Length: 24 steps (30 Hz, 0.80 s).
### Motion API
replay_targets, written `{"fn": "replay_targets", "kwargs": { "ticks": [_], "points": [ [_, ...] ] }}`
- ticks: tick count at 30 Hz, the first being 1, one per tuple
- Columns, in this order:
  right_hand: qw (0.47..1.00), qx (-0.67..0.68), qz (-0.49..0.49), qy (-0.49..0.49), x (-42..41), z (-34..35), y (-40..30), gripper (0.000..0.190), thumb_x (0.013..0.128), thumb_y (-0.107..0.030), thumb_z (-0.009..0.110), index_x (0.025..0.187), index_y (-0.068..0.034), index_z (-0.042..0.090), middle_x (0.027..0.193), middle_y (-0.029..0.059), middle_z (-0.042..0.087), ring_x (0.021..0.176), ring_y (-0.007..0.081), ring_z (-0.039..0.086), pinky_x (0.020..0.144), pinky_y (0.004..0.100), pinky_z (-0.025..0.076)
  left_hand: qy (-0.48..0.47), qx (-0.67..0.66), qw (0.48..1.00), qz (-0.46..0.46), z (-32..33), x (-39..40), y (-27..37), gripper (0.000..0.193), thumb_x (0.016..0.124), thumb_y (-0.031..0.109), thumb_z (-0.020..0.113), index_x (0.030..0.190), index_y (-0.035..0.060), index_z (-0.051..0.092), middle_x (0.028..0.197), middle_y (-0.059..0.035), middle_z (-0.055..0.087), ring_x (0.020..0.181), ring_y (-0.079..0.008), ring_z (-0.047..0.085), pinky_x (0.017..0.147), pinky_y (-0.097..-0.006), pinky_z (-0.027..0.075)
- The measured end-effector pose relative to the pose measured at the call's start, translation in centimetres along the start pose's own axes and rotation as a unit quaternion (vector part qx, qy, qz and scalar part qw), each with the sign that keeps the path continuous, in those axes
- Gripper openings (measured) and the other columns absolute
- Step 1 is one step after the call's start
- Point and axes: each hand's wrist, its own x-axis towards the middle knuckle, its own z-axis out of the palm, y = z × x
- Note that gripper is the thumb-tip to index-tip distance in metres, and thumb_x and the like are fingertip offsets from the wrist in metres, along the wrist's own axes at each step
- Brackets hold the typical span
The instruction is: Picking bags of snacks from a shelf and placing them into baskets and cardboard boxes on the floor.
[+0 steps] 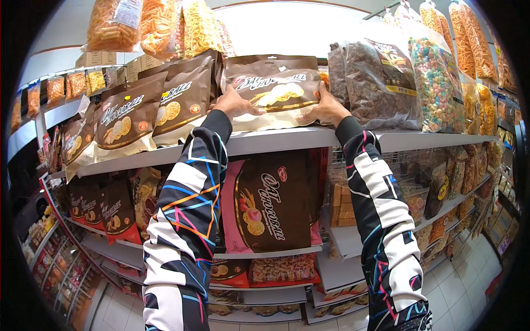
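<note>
A large brown and cream bag of Oat Chocoball snacks [271, 78] stands upright on the top metal shelf [281, 140]. My left hand [236, 103] grips its left side, the thumb lying across the front. On the right side my right hand [325, 107] holds the same bag, its fingers around the edge. Left of it, matching brown bags [184, 97] lean in a row along the shelf. A clear bag of dark brown chocolate snacks [379, 82] stands just right of my right hand.
Below, a brown and pink bag [269, 202] rests sideways on a lower shelf. Clear bags of orange snacks [114, 29] hang overhead at the left. A bag of multicoloured puffs [439, 87] stands on the right. Wire racks [62, 252] and floor tiles [459, 269] flank the shelving.
</note>
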Motion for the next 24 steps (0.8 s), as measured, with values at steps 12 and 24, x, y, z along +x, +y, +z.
{"fn": "replay_targets", "kwargs": {
  "ticks": [12, 24],
  "points": [
    [0.993, -0.059, -0.014, 0.106, -5.1, -2.1, -7.4, 0.122, 0.051, -0.028, 0.094, 0.149, -0.002, 0.027, 0.131, 0.0307, 0.047, 0.120, 0.0417, 0.054, 0.104, 0.0392, 0.042, 0.031, -0.291, 0.939, 0.181, -2.8, -2.7, -0.5, 0.114, 0.053, 0.011, 0.094, 0.146, -0.0035, 0.029, 0.141, -0.0213, 0.046, 0.127, -0.0260, 0.048, 0.107, -0.0333, 0.037],
    [0.932, 0.139, -0.280, 0.186, -9.0, -3.1, -6.0, 0.123, 0.048, -0.028, 0.094, 0.146, 0.009, 0.028, 0.114, 0.0258, 0.053, 0.107, 0.0356, 0.055, 0.098, 0.0390, 0.046, 0.126, -0.307, 0.913, 0.239, -9.9, -15.4, 2.6, 0.107, 0.061, 0.008, 0.091, 0.148, -0.0005, 0.030, 0.139, -0.0137, 0.051, 0.124, -0.0190, 0.051, 0.108, -0.0314, 0.038]
  ]
}}
